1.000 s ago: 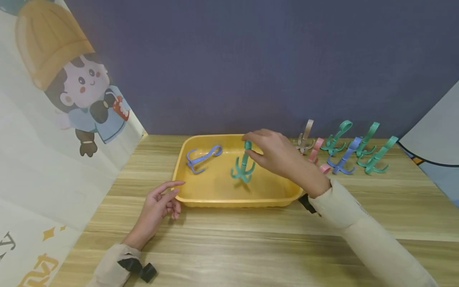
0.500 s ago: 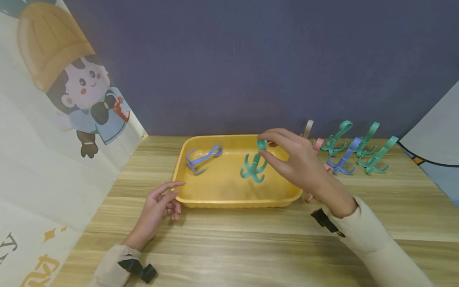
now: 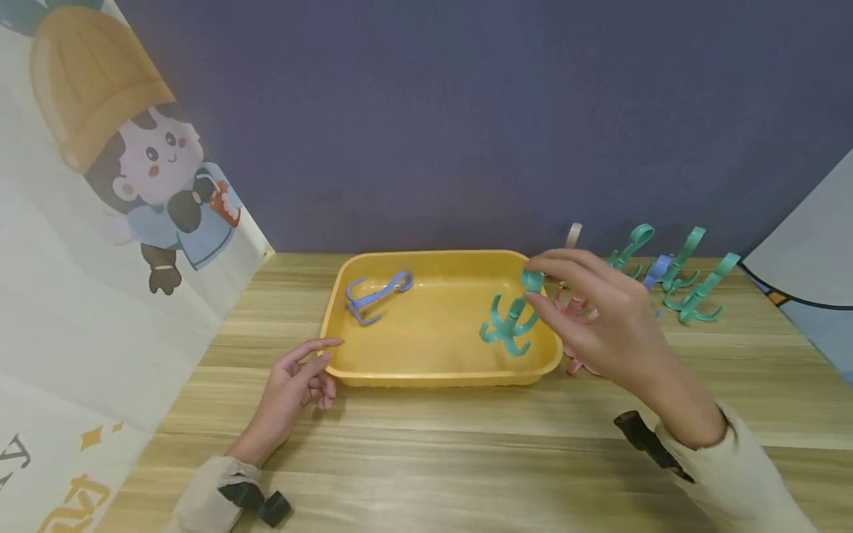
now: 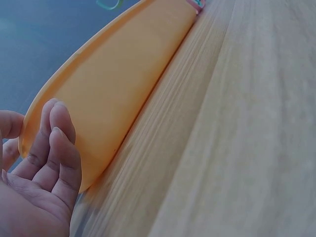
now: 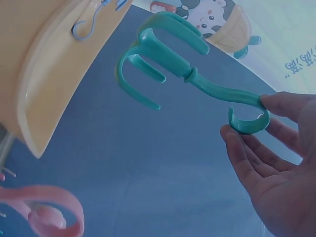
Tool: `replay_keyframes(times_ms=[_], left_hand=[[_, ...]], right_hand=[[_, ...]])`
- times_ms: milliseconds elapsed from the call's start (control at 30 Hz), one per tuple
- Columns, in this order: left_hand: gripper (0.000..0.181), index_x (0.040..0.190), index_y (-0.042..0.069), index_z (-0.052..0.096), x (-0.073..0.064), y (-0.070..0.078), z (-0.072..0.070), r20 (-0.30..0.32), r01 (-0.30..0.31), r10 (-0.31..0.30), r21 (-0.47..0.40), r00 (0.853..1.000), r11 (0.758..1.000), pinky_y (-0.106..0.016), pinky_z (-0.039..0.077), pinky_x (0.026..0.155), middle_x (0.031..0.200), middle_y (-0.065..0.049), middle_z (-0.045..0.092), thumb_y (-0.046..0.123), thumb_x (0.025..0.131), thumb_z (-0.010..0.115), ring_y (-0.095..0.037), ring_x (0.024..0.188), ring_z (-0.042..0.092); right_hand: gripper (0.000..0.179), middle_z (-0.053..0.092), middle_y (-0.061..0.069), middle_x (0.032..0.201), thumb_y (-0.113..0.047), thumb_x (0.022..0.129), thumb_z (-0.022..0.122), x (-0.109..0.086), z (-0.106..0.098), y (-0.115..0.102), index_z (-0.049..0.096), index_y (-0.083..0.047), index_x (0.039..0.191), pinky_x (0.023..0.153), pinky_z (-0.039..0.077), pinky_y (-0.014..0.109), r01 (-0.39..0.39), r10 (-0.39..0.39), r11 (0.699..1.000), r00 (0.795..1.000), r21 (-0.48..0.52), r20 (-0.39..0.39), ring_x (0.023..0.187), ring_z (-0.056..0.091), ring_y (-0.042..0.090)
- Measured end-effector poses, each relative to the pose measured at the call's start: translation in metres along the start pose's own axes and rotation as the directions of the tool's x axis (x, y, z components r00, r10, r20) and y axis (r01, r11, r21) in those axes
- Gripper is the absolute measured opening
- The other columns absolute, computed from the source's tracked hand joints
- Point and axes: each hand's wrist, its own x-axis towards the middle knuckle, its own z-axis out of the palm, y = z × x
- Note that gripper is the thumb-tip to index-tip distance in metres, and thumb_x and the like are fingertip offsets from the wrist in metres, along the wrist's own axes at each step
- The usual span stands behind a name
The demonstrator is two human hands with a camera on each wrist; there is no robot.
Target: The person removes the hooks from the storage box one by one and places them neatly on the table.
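Note:
My right hand pinches the curled top of a green multi-prong hanging hook. The hook hangs prongs down over the right part of a yellow tray; in the right wrist view the same green hook shows its several curved prongs and open loop. My left hand holds the tray's front left corner, with the index finger over the rim and the thumb against the outside. In the left wrist view the other fingers curl beside the tray wall. Inside the tray, on the left, lies a blue-purple hook.
Right of the tray stand more hooks: green ones, a blue one, a beige one and pink ones partly behind my right hand. All are on a wooden table against a dark blue wall.
My right hand has carried the green hook rightwards across the tray, from near its middle to its right end. My left hand and the blue-purple hook have stayed in place.

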Motion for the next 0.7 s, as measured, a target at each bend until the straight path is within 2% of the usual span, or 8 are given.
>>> replay_keyframes(times_ms=[67, 133, 300, 467, 567, 700], left_hand=[[0.038, 0.134, -0.004, 0.054, 0.001, 0.000, -0.001, 0.012, -0.007, 0.007, 0.003, 1.000, 1.000, -0.026, 0.052, 0.045, 0.062, -0.007, 0.063, 0.020, 0.104, 0.055, -0.015, 0.051, 0.058], [0.038, 0.134, -0.004, 0.054, 0.002, 0.001, -0.003, 0.023, -0.013, 0.013, 0.004, 1.000, 1.000, -0.027, 0.052, 0.045, 0.063, -0.007, 0.063, 0.019, 0.104, 0.054, -0.014, 0.051, 0.059], [0.039, 0.134, -0.007, 0.052, 0.002, 0.001, -0.004, 0.033, -0.020, 0.020, -0.001, 0.999, 1.000, -0.026, 0.051, 0.045, 0.063, -0.006, 0.064, 0.018, 0.105, 0.054, -0.014, 0.051, 0.059], [0.039, 0.135, -0.008, 0.051, 0.001, 0.000, -0.001, 0.029, -0.007, 0.007, -0.006, 1.000, 1.000, -0.027, 0.051, 0.045, 0.063, -0.006, 0.064, 0.017, 0.104, 0.053, -0.015, 0.051, 0.059], [0.040, 0.135, -0.008, 0.050, 0.000, 0.000, 0.000, 0.024, -0.001, 0.001, -0.003, 1.000, 1.000, -0.027, 0.051, 0.045, 0.063, -0.006, 0.064, 0.017, 0.105, 0.053, -0.016, 0.051, 0.059], [0.037, 0.134, -0.007, 0.051, 0.000, 0.000, 0.000, 0.039, -0.006, 0.007, -0.013, 0.999, 1.000, -0.028, 0.053, 0.046, 0.066, -0.006, 0.068, 0.017, 0.106, 0.051, -0.019, 0.052, 0.064]], right_hand=[[0.030, 0.071, 0.008, 0.109, -0.029, 0.095, 0.067, -0.003, -0.006, -0.002, 0.074, -0.003, 0.108, 0.054, 0.046, 0.012, -0.010, 0.010, 1.000, 1.000, -0.001, -0.016, 0.069, 0.056, 0.004], [0.040, 0.071, 0.009, 0.109, -0.039, 0.099, 0.060, -0.005, -0.011, -0.003, 0.074, -0.002, 0.109, 0.060, 0.047, 0.011, -0.019, 0.020, 1.000, 0.999, 0.003, -0.029, 0.073, 0.058, 0.003], [0.045, 0.070, 0.012, 0.106, -0.041, 0.098, 0.061, -0.008, -0.026, -0.006, 0.073, -0.001, 0.114, 0.079, 0.043, 0.010, -0.052, 0.053, 0.998, 0.997, 0.023, -0.060, 0.088, 0.058, 0.001], [0.049, 0.070, 0.016, 0.103, -0.047, 0.097, 0.061, -0.005, -0.044, -0.007, 0.075, -0.002, 0.112, 0.080, 0.040, 0.010, -0.098, 0.094, 0.995, 0.989, -0.034, -0.114, 0.096, 0.057, -0.002], [0.047, 0.070, 0.018, 0.101, -0.045, 0.095, 0.065, -0.005, -0.054, -0.003, 0.076, -0.001, 0.107, 0.079, 0.039, 0.010, -0.128, 0.118, 0.990, 0.981, -0.057, -0.154, 0.098, 0.057, -0.004], [0.032, 0.070, 0.020, 0.102, -0.027, 0.092, 0.072, -0.008, -0.071, 0.007, 0.076, 0.002, 0.105, 0.081, 0.041, 0.010, -0.166, 0.148, 0.983, 0.968, -0.076, -0.202, 0.095, 0.058, -0.005]])
